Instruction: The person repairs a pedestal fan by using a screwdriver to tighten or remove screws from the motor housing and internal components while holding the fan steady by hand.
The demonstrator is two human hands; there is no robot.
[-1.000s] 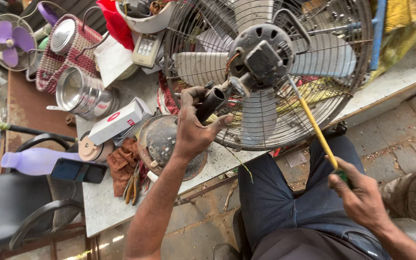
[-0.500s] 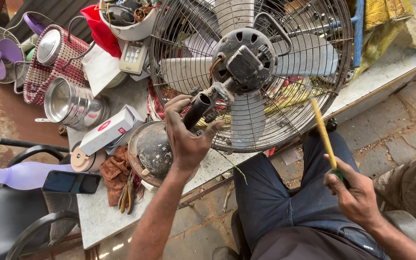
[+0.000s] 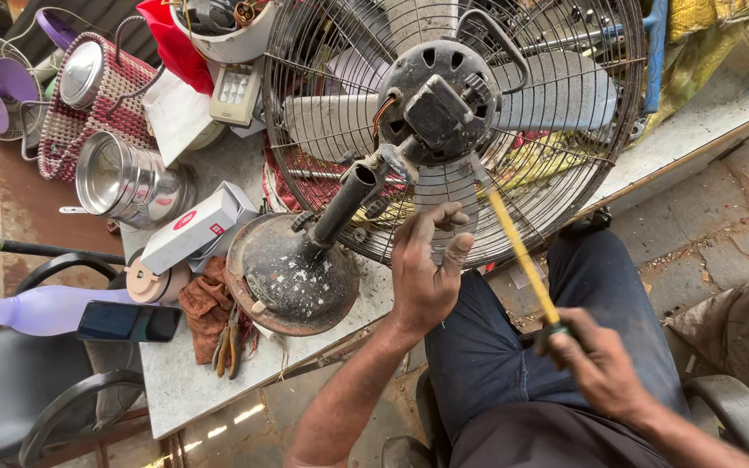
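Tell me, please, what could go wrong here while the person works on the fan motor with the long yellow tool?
1. The yellow tool is long and the right hand holds only its far end, so its tip may slip off the fan motor.
2. The left hand is open right beside the wire grille; a slip could hurt its fingers.
3. The fan's round base sits near the table edge and might tip.

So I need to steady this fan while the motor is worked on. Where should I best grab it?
Probably the dark neck tube between the round base and the motor housing. It is bare, slanted and narrow enough to wrap, so come from the near side, where the left hand hovers.
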